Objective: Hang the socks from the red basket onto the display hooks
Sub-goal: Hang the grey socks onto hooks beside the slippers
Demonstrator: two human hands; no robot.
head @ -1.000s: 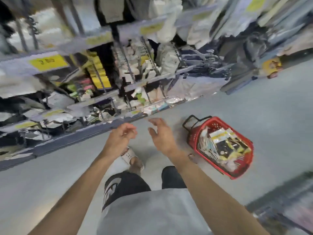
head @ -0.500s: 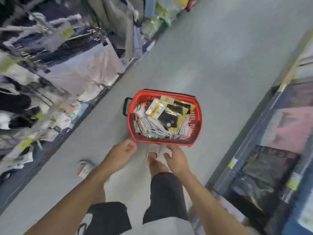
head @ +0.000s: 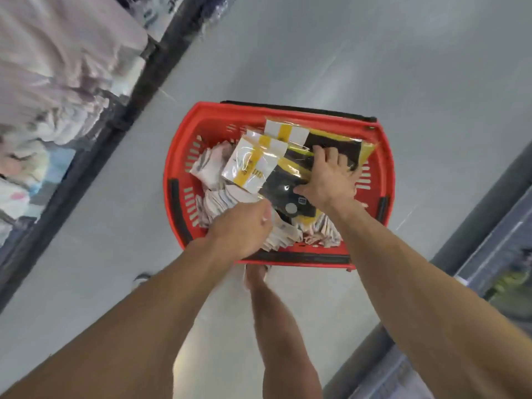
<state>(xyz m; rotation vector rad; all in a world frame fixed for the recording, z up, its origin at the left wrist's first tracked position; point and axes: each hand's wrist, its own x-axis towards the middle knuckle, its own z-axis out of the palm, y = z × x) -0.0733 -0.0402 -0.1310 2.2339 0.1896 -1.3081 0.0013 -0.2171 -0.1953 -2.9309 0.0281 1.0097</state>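
At the far left, a shelf (head: 57, 67) of pale folded clothes runs along the grey floor (head: 316, 53). The red basket (head: 177, 168) stands on the floor in the middle, just beyond the person's bare leg (head: 276, 312), with black handles lying along its rim. Its left and near parts hold a pile of pale socks (head: 218, 203). The left hand (head: 244, 228) is over the near edge of that pile, fingers curled downward and touching the socks; whether its grip holds any of them cannot be told. Just beyond it, 2 white and yellow packs (head: 250, 165) lie tilted on the pile, overlapping a black pack (head: 283, 182) in clear wrap. The right hand (head: 328, 180) lies on the black pack in the right part of the basket, fingers spread and fairly straight, thumb stretched left along the wrap, its grip released. At the near right, the edge of another shelf (head: 501, 254) is blurred.
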